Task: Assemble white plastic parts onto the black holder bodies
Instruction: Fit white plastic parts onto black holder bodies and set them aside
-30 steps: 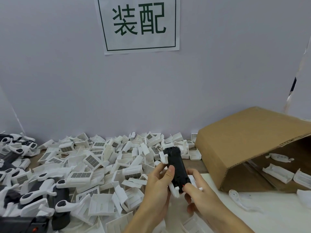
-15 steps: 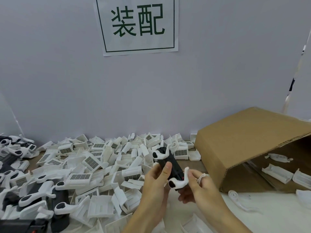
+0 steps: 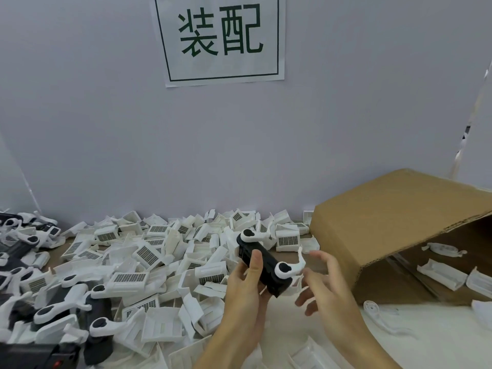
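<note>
Nearest the camera, the left hand [image 3: 246, 294] is seen gripping the black holder body [image 3: 262, 265], with the thumb laid across its upper face and the remaining fingers wrapped beneath. The body is held above the table [image 3: 439, 342], its long axis running from the near right to the far left, tilted away from the person. Two white arm parts are seated on it: a near white arm [image 3: 288, 269] at the lower end and a far white arm [image 3: 253, 235] at the upper end, each with a ring over a black boss and a thin tail pointing to the right. Just right of the near arm, the right hand [image 3: 327, 286] is held with fingers spread and relaxed, nothing being carried; its fingertips are close to the arm's tail but contact cannot be confirmed. This body is judged fully fitted, so a set-down to the left is likely called for, where finished holders [image 3: 98, 315] are piled, and the left hand is the nearer one for that. Beyond, a heap of loose white grille parts [image 3: 149, 251] is spread over the table. To the right, a cardboard box [image 3: 386, 230] lying on its side is seen with white parts inside. A paper sign [image 3: 221, 38] is fixed to the wall behind.
</note>
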Available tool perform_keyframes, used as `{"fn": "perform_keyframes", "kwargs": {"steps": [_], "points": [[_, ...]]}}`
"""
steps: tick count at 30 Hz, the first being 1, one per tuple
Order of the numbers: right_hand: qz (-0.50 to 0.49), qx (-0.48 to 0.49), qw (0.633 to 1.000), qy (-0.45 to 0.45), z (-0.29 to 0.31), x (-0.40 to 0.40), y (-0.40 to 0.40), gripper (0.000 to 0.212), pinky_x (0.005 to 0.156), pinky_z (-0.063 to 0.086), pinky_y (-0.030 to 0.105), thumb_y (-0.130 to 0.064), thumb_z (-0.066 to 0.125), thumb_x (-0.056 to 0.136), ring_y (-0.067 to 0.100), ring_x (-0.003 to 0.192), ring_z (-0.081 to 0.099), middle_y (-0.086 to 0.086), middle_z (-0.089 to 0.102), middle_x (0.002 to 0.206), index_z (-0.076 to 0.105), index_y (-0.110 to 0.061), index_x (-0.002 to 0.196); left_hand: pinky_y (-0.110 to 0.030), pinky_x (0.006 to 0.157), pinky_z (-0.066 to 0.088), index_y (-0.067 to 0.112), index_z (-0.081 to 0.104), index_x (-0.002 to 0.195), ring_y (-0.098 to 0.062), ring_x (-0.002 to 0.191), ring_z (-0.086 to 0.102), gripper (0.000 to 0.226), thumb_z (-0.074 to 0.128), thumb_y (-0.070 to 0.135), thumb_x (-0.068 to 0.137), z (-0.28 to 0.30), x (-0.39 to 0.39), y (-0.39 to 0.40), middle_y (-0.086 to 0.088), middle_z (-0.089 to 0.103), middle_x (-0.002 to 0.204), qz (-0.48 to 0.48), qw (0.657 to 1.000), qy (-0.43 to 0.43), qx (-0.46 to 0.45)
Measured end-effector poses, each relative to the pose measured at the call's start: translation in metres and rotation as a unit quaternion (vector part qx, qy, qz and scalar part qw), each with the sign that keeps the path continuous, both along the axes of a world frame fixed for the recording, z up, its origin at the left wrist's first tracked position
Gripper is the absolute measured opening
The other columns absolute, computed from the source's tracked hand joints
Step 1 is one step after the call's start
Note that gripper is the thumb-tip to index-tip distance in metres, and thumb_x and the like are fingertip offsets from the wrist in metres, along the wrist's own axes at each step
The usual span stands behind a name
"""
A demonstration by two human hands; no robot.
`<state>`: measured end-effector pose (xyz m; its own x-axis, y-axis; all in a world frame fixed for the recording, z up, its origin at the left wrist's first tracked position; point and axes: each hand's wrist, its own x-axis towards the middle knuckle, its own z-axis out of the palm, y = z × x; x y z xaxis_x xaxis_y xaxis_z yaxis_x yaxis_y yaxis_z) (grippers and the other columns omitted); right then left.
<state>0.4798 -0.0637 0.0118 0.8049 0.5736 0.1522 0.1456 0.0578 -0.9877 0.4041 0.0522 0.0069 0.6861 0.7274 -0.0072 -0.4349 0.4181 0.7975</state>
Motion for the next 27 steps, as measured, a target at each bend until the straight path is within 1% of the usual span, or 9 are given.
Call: {"fn": "perform_keyframes", "kwargs": {"steps": [3, 6, 11, 12, 15, 18, 23, 24, 27], "points": [[0.005, -0.018, 0.998, -0.052, 0.000, -0.003, -0.001, 0.018, 0.065, 0.044, 0.027, -0.018, 0.051, 0.102, 0.005, 0.063, 0.059, 0.002, 0.069, 0.075, 0.057, -0.033, 0.111, -0.031, 0.057, 0.056, -0.002, 0.066, 0.092, -0.024, 0.070, 0.068, 0.060, 0.074, 0.051, 0.065, 0.000, 0.000, 0.000, -0.016, 0.071, 0.082, -0.001, 1.000, 0.004, 0.004], [-0.009, -0.018, 0.998, -0.065, 0.000, -0.001, -0.001, 0.022, 0.064, 0.044, 0.022, -0.014, 0.049, 0.102, 0.002, 0.066, 0.060, -0.002, 0.071, 0.078, 0.061, -0.032, 0.106, -0.033, 0.059, 0.056, 0.002, 0.065, 0.093, -0.025, 0.070, 0.067, 0.063, 0.073, 0.057, 0.063, 0.001, -0.001, 0.000, -0.016, 0.067, 0.082, -0.004, 1.000, 0.011, -0.003], [-0.097, -0.032, 0.989, -0.103, -0.004, 0.013, -0.005, 0.032, 0.070, 0.052, 0.035, -0.006, 0.050, 0.098, 0.009, 0.073, 0.063, -0.009, 0.071, 0.078, 0.065, -0.033, 0.095, -0.030, 0.051, 0.049, 0.014, 0.069, 0.091, -0.019, 0.061, 0.061, 0.054, 0.074, 0.059, 0.062, 0.009, -0.003, 0.000, -0.007, 0.064, 0.073, -0.003, 1.000, 0.000, 0.001], [-0.106, -0.036, 0.988, -0.110, -0.005, 0.015, -0.005, 0.033, 0.070, 0.052, 0.033, -0.005, 0.052, 0.097, 0.011, 0.077, 0.064, -0.007, 0.071, 0.077, 0.066, -0.034, 0.093, -0.031, 0.053, 0.051, 0.012, 0.068, 0.096, -0.021, 0.063, 0.063, 0.057, 0.074, 0.058, 0.063, 0.011, -0.003, -0.001, -0.009, 0.066, 0.075, -0.002, 1.000, 0.002, 0.005], [-0.103, -0.061, 0.981, -0.151, -0.009, 0.019, -0.005, 0.033, 0.065, 0.046, 0.013, -0.002, 0.055, 0.095, 0.003, 0.082, 0.063, -0.007, 0.071, 0.081, 0.068, -0.033, 0.091, -0.037, 0.064, 0.060, 0.007, 0.067, 0.107, -0.029, 0.075, 0.071, 0.063, 0.076, 0.053, 0.065, 0.016, -0.003, -0.001, -0.015, 0.073, 0.085, 0.004, 1.000, 0.004, 0.024], [-0.076, -0.087, 0.971, -0.210, -0.011, 0.017, -0.004, 0.035, 0.064, 0.044, 0.010, 0.002, 0.058, 0.092, -0.002, 0.085, 0.060, -0.010, 0.070, 0.082, 0.070, -0.030, 0.091, -0.037, 0.061, 0.060, 0.001, 0.067, 0.106, -0.028, 0.073, 0.073, 0.070, 0.075, 0.056, 0.063, 0.023, -0.005, 0.002, -0.015, 0.075, 0.084, 0.032, 0.996, 0.042, 0.071], [-0.023, -0.142, 0.953, -0.267, -0.009, 0.013, -0.005, 0.033, 0.064, 0.043, 0.015, -0.001, 0.060, 0.091, 0.004, 0.082, 0.060, -0.010, 0.069, 0.078, 0.072, -0.030, 0.085, -0.029, 0.054, 0.054, 0.014, 0.078, 0.080, -0.022, 0.072, 0.073, 0.036, 0.062, 0.043, 0.094, 0.038, -0.012, 0.014, -0.011, 0.078, 0.089, 0.034, 0.990, 0.070, 0.120], [-0.015, -0.150, 0.952, -0.265, -0.009, 0.012, -0.006, 0.033, 0.063, 0.043, 0.015, -0.001, 0.059, 0.090, 0.005, 0.077, 0.060, -0.008, 0.069, 0.075, 0.072, -0.030, 0.082, -0.028, 0.054, 0.054, 0.015, 0.079, 0.081, -0.021, 0.073, 0.073, 0.034, 0.058, 0.035, 0.099, 0.041, -0.013, 0.017, -0.010, 0.079, 0.090, 0.025, 0.990, 0.072, 0.120], [0.017, -0.198, 0.942, -0.271, -0.002, 0.006, -0.008, 0.030, 0.059, 0.043, 0.014, -0.005, 0.059, 0.089, 0.004, 0.063, 0.055, -0.002, 0.066, 0.066, 0.072, -0.027, 0.074, -0.029, 0.055, 0.057, 0.007, 0.071, 0.108, -0.019, 0.077, 0.076, 0.018, 0.055, 0.014, 0.102, 0.044, -0.016, 0.021, -0.012, 0.078, 0.094, 0.017, 0.990, 0.077, 0.115]]}}
